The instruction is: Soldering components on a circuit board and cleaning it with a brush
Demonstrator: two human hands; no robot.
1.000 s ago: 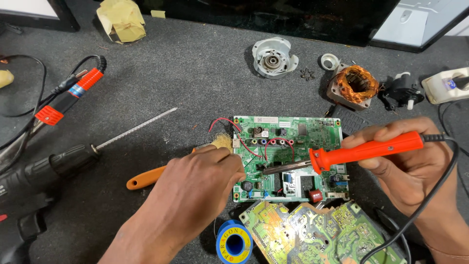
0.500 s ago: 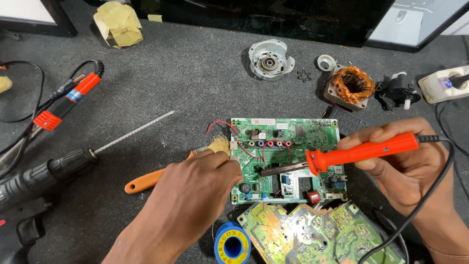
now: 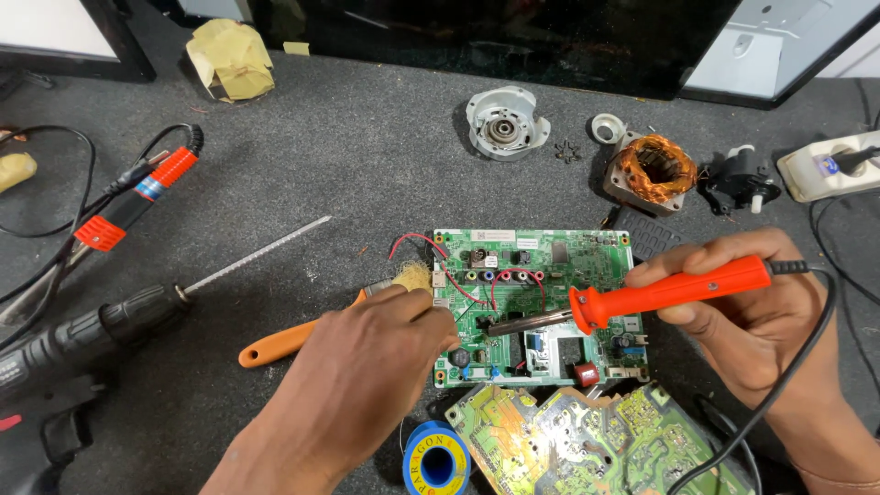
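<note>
My right hand [image 3: 761,339] grips an orange-handled soldering iron [image 3: 669,291]. Its metal tip lies across the middle of a green circuit board [image 3: 550,266] on the dark mat. My left hand [image 3: 367,367] rests at the board's left edge with its fingers curled down onto it. Whatever the fingers pinch is hidden under the hand. A red wire loops over the board's row of coloured sockets. The iron's black cord runs down past my right wrist.
A second, yellow-green board [image 3: 587,449] and a blue solder spool [image 3: 435,463] lie near the front. An orange-handled brush [image 3: 280,344] lies left of my hand. A black drill [image 3: 82,339] sits at far left. Motor housing [image 3: 504,121], copper-wound stator [image 3: 653,170] and a power strip [image 3: 830,165] are at the back.
Both hands and the iron stay almost in place over the board. The view has shifted only slightly.
</note>
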